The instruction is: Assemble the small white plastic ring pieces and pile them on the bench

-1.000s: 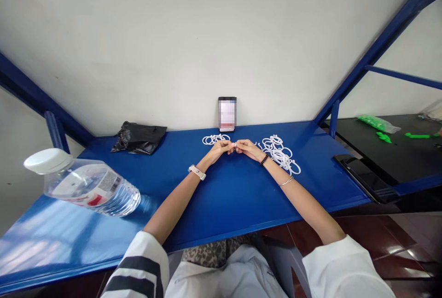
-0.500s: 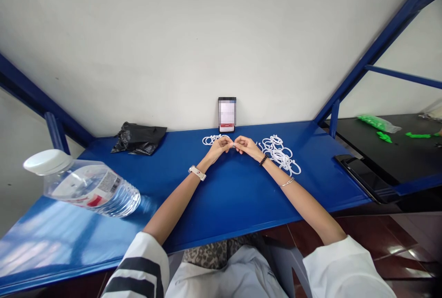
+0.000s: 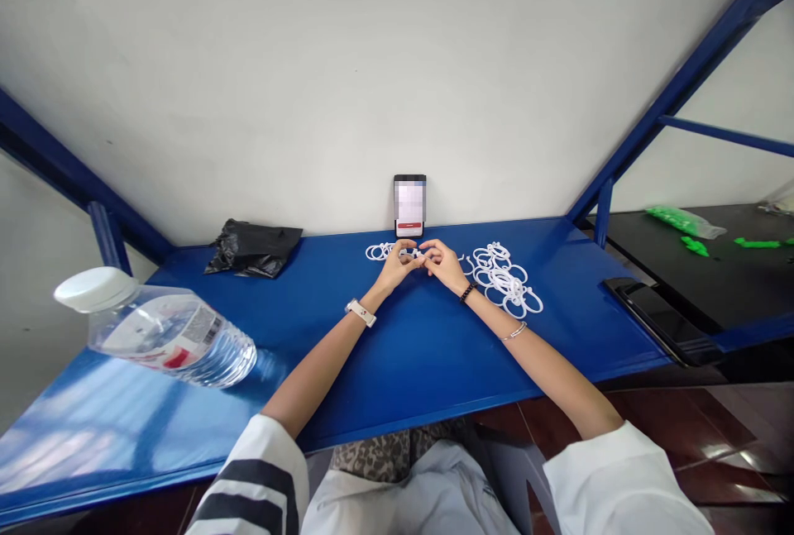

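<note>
White, a small piece [image 3: 420, 254] is pinched by the right hand [image 3: 444, 265], toward the left hand [image 3: 393, 269], whose grip cannot be told; loose rings [image 3: 504, 279] are heaped on the right hand's outer side.

Pale glare on blue tabletop [image 3: 385, 370]

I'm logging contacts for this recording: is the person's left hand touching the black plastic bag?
Apart. The head view shows a stretch of blue tabletop between the left hand and the black plastic bag.
</note>
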Motion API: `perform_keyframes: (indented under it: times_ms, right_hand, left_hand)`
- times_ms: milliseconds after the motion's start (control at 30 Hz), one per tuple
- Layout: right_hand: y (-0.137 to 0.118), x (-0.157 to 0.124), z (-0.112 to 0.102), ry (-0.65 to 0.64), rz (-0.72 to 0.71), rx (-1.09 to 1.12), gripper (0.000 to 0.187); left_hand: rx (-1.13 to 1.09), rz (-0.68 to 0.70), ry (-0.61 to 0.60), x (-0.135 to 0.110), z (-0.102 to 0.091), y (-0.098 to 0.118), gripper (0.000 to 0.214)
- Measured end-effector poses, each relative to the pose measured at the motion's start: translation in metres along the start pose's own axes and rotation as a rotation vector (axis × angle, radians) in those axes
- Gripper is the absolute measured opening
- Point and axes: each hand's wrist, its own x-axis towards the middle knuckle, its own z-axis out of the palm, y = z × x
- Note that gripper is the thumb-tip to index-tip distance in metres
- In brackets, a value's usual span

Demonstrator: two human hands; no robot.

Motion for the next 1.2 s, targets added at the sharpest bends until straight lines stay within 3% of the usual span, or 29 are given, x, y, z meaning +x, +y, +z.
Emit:
perform_keyframes:
  times_ms: [300,533,767,967,1200]
  right_hand:
    - [-0.0060,-0.0039,0.0023,-0.101,-0.029,-0.038,0.033]
    - [0.0001,0.0016,0.0011,0.033,-0.139,-0.229,0.037]
    - [-0.0035,-0.0008,0.0026,-0.103,-0.031,-0.181,0.044]
    - [-0.0065,-0.0018,0.0023,-0.013,-0.016,-0.228,0.047]
    - [-0.0048,-0.0007,0.0010,0.107,-0.070,-0.297,0.034]
  left_hand:
    - [-0.012,0.002,0.018,0.0047,-0.0011,-0.0029,0.042]
    - [-0.040,0.021,0.036,0.0023,-0.0012,-0.0003,0.040]
    - [-0.087,0.041,0.088,0.0022,-0.0018,-0.0009,0.037]
    - [-0.007,0.047,0.073,0.0021,0.0027,0.0004,0.040]
    - [0.083,0.003,0.019,0.0041,0.0017,-0.0032,0.044]
